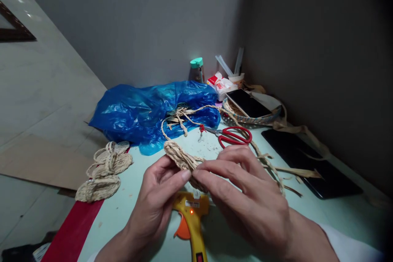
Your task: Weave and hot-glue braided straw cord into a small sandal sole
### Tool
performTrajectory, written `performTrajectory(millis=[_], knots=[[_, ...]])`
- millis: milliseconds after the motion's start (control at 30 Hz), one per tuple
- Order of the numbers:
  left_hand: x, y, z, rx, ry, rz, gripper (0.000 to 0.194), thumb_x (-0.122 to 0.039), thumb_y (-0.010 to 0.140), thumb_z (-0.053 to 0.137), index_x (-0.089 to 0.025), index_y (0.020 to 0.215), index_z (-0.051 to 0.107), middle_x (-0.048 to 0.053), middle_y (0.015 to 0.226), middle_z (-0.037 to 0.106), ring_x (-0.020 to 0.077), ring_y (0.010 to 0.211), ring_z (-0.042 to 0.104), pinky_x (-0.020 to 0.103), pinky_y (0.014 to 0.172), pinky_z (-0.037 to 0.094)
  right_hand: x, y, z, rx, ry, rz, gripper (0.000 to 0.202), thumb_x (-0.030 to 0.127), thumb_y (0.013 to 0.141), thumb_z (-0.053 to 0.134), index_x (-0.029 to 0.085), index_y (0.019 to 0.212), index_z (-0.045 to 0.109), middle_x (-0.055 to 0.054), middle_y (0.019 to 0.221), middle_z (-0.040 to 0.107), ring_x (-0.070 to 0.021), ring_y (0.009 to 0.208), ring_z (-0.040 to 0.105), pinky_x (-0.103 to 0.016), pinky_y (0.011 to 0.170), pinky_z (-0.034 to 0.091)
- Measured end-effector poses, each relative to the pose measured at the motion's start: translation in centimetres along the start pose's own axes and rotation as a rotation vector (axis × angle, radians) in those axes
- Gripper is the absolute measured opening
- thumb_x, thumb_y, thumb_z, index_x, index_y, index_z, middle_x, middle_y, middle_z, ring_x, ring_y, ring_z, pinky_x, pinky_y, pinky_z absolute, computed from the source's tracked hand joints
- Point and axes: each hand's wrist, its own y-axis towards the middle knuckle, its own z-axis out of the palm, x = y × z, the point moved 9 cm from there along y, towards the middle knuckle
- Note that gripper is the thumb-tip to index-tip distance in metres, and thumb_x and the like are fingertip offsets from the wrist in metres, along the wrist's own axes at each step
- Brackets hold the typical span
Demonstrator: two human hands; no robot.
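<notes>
Between my two hands is a coiled piece of braided straw cord [181,157], raised over the table. My left hand [161,192] grips its left side, the thumb lying on top. At the right side, my right hand [245,196] pinches the coil with thumb and fingers, hiding that end. Just below my hands lies a yellow hot glue gun [193,217] with an orange trigger and a lit red light. A loose braided strand [164,129] runs behind the coil toward a blue plastic bag [132,108]. Red-handled scissors [235,136] rest beyond my right hand.
Small braided straw slippers [102,172] sit at the table's left edge by a red strip [75,229]. At right are a dark tablet-like slab [310,163], a phone [248,103] on a woven basket [229,108] and straw strips. A green-lidded bottle [197,65] stands near the wall.
</notes>
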Motion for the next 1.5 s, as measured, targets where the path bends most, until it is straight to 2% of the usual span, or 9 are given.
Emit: performTrajectory(millis=[133, 300, 433, 600, 733, 833, 1000, 1300, 1500], knots=[[0.0, 0.0, 0.1, -0.010, -0.019, 0.007, 0.022, -0.019, 0.079, 0.078, -0.022, 0.101, 0.078, 0.006, 0.102, 0.079, 0.0254, 0.102, 0.073, 0.036, 0.095, 0.056, 0.9, -0.4, 0.6, 0.012, -0.032, -0.098, 0.028, 0.010, 0.095, 0.048, 0.007, 0.108, 0.073, -0.012, 0.101, 0.078, -0.0237, 0.085, 0.057, -0.043, 0.078, 0.048], [0.0, -0.2, -0.2, -0.075, -0.055, 0.002, 0.020, -0.022, 0.074, 0.084, -0.021, 0.094, 0.079, 0.004, 0.091, 0.078, 0.0239, 0.096, 0.074, 0.033, 0.090, 0.057, 1.5, -0.6, 0.7, 0.001, -0.053, -0.137, 0.036, 0.012, 0.099, 0.037, 0.008, 0.108, 0.071, -0.011, 0.099, 0.079, -0.0226, 0.081, 0.062, -0.043, 0.075, 0.049], [0.3, -0.4, -0.5, -0.104, -0.070, -0.018, 0.021, -0.024, 0.072, 0.086, -0.021, 0.091, 0.079, 0.004, 0.088, 0.077, 0.0217, 0.091, 0.074, 0.029, 0.085, 0.058, 1.8, -0.8, 0.9, 0.016, -0.075, -0.158, 0.036, 0.011, 0.099, 0.037, 0.008, 0.110, 0.071, -0.010, 0.102, 0.080, -0.0224, 0.085, 0.065, -0.043, 0.078, 0.050], [0.2, -0.6, -0.5, -0.109, -0.052, -0.008, 0.017, -0.026, 0.073, 0.086, -0.022, 0.088, 0.080, 0.003, 0.082, 0.076, 0.0179, 0.082, 0.072, 0.023, 0.078, 0.058, 2.5, -0.8, 0.8, 0.003, -0.125, -0.202, 0.030, 0.008, 0.096, 0.044, 0.011, 0.098, 0.074, -0.007, 0.094, 0.080, -0.0205, 0.079, 0.066, -0.041, 0.074, 0.053], [-0.2, -0.8, -0.8, -0.070, 0.050, 0.024, 0.011, -0.025, 0.079, 0.080, -0.024, 0.090, 0.079, 0.002, 0.084, 0.074, 0.0160, 0.081, 0.069, 0.022, 0.077, 0.055, 1.4, 0.4, 0.0, 0.049, -0.016, -0.021, 0.017, 0.016, 0.095, 0.055, 0.017, 0.101, 0.071, -0.002, 0.092, 0.081, -0.0178, 0.075, 0.066, -0.038, 0.075, 0.056], [-0.8, -0.9, -1.3, -0.049, 0.115, 0.077, 0.007, -0.025, 0.081, 0.077, -0.023, 0.087, 0.077, 0.001, 0.087, 0.071, 0.0145, 0.081, 0.065, 0.020, 0.075, 0.053, -0.2, 1.1, -1.0, 0.020, 0.132, 0.146, 0.015, 0.017, 0.093, 0.059, 0.017, 0.107, 0.066, -0.005, 0.093, 0.079, -0.0195, 0.078, 0.068, -0.038, 0.074, 0.055], [-1.3, -0.8, -1.2, 0.015, 0.135, 0.103, 0.007, -0.026, 0.082, 0.076, -0.021, 0.086, 0.075, 0.002, 0.085, 0.066, 0.0141, 0.079, 0.062, 0.020, 0.074, 0.053, -2.3, 0.6, 1.2, 0.231, 0.325, 0.352, 0.011, 0.014, 0.092, 0.065, 0.016, 0.101, 0.069, 0.000, 0.086, 0.075, -0.0131, 0.076, 0.069, -0.024, 0.070, 0.054], [-1.7, -0.8, -1.2, 0.009, 0.138, 0.125, 0.004, -0.024, 0.084, 0.075, -0.022, 0.087, 0.075, 0.000, 0.084, 0.066, 0.0125, 0.080, 0.062, 0.018, 0.073, 0.052, -2.8, 1.0, 1.0, 0.219, 0.448, 0.408, 0.011, 0.011, 0.094, 0.064, 0.017, 0.099, 0.071, 0.003, 0.089, 0.075, -0.0064, 0.080, 0.068, -0.013, 0.076, 0.050], [-1.7, -0.8, -1.2, 0.005, 0.182, 0.148, 0.005, -0.024, 0.083, 0.076, -0.020, 0.085, 0.074, 0.001, 0.083, 0.065, 0.0126, 0.077, 0.061, 0.018, 0.071, 0.051, -2.7, 1.1, 0.7, 0.179, 0.391, 0.360, 0.009, 0.012, 0.093, 0.065, 0.014, 0.091, 0.073, 0.000, 0.082, 0.075, -0.0105, 0.075, 0.065, -0.021, 0.070, 0.051]])
